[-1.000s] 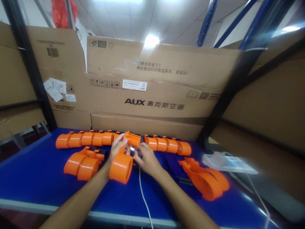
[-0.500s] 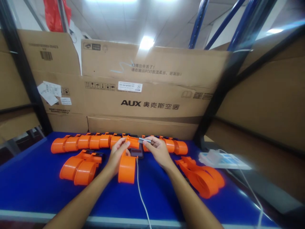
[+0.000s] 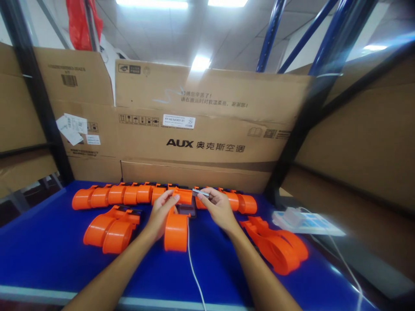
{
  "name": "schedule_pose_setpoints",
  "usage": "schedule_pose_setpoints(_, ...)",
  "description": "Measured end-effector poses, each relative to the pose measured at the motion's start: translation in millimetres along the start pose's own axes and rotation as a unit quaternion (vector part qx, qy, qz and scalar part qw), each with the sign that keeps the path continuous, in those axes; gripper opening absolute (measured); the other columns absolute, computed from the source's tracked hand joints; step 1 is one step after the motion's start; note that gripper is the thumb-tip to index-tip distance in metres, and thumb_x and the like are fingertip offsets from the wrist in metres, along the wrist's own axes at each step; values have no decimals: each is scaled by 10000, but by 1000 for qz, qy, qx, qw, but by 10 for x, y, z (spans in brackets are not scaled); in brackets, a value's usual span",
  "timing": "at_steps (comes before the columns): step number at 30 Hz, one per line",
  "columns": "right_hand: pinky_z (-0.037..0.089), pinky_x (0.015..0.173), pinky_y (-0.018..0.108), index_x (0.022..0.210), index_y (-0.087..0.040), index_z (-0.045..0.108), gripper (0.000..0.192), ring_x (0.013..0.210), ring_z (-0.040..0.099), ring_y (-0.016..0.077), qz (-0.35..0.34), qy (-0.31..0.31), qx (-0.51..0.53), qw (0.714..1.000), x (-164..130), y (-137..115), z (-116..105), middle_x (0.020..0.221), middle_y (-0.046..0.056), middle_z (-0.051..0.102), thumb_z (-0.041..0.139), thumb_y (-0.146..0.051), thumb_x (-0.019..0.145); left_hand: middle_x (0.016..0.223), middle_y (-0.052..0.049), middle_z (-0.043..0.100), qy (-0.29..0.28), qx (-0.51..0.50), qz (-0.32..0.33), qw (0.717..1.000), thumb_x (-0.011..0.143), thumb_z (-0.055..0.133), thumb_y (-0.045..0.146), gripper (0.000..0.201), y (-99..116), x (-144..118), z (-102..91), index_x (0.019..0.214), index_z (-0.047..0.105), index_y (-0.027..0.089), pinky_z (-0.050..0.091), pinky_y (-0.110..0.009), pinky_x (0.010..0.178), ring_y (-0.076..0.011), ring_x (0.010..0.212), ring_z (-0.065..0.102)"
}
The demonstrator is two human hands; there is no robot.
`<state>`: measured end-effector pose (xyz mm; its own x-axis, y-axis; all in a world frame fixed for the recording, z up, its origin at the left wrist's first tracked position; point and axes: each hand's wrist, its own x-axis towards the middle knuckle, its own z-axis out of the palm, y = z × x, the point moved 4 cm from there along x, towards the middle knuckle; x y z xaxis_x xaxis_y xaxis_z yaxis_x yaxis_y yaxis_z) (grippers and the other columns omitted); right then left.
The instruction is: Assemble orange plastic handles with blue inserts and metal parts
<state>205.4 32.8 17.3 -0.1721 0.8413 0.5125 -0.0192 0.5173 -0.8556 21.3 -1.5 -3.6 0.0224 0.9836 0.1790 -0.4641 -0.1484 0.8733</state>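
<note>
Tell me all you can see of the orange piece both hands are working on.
The orange tape dispenser looks like glossy moulded plastic: a wide round drum toward the viewer and a narrower flat head pointing away. It sits on the blue table, lengthwise to the viewer. The left hand grips its left side; the right hand holds a small grey metal strip at its far end.

The cardboard box reads "AUX 奥克斯空调" (bold black print); its white label is illegible.
</note>
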Motion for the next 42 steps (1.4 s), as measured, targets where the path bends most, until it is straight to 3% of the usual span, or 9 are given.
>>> schedule_pose_setpoints(5, 484, 670, 279, 892, -193, 663, 253, 722, 612, 165, 13, -58, -44, 997, -8, 17, 13, 801, 15, 677, 700, -434, 825, 686, 14, 628, 3, 37, 25, 999, 671, 809, 393, 474, -97, 87, -78, 1059, 664, 161, 396, -218, 539, -89, 522, 515)
schedule_pose_setpoints(10, 485, 668, 276, 885, -193, 648, 270, 721, 614, 165, 16, -64, -52, 996, 13, 67, 34, 812, 16, 681, 681, -456, 832, 784, -23, 662, 5, 70, 39, 997, 673, 817, 385, 504, -190, 146, -125, 1098, 671, 157, 465, -270, 701, -160, 729, 615)
schedule_pose_setpoints(14, 491, 639, 269, 971, -200, 643, 346, 724, 616, 170, 9, 6, -69, 998, 49, 84, -46, 832, 29, 685, 714, -483, 786, 800, -24, 664, 33, 79, 50, 995, 674, 819, 392, 533, -204, 169, -151, 1126, 659, 159, 472, -282, 744, -167, 766, 628)
schedule_pose_setpoints(17, 491, 623, 276, 917, -189, 668, 344, 727, 613, 181, -6, 76, -76, 994, 58, 79, -147, 823, 46, 689, 703, -504, 783, 817, -32, 683, 67, 65, 52, 994, 677, 814, 409, 547, -209, 190, -198, 1141, 656, 167, 474, -307, 798, -189, 822, 647)
schedule_pose_setpoints(20, 482, 589, 283, 887, -179, 702, 345, 681, 601, 182, 1, 85, -84, 993, 51, 89, -174, 780, 49, 696, 671, -513, 804, 810, -36, 690, 69, 46, 44, 996, 682, 811, 416, 534, -224, 211, -219, 1131, 664, 168, 472, -330, 834, -211, 860, 659)
schedule_pose_setpoints(28, 502, 621, 299, 863, -185, 740, 316, 722, 630, 200, -6, 79, -85, 993, 28, 75, -136, 811, 54, 722, 701, -489, 784, 836, -37, 696, 68, 37, 39, 996, 692, 814, 382, 510, -206, 196, -199, 1131, 668, 168, 480, -298, 807, -196, 853, 664)
schedule_pose_setpoints(33, 507, 608, 298, 855, -182, 741, 322, 695, 626, 196, -1, 78, -80, 994, 21, 97, -133, 762, 47, 713, 709, -493, 776, 814, -23, 692, 80, 77, 47, 993, 665, 834, 363, 578, -195, 218, -233, 1181, 665, 167, 487, -282, 773, -181, 806, 654)
schedule_pose_setpoints(38, 525, 634, 319, 875, -182, 743, 334, 712, 645, 204, 8, 57, -65, 996, -10, 135, -44, 837, 66, 730, 707, -500, 782, 825, -25, 707, 82, 107, 49, 990, 660, 834, 370, 600, -231, 239, -275, 1200, 674, 161, 490, -289, 778, -196, 839, 649)
schedule_pose_setpoints(42, 542, 756, 368, 886, -191, 747, 310, 841, 670, 242, -11, 36, -74, 997, -42, 151, 45, 903, 84, 743, 702, -487, 804, 822, -45, 720, 53, 116, 55, 990, 666, 827, 362, 509, -224, 215, -247, 1114, 719, 145, 495, -305, 772, -216, 838, 650)
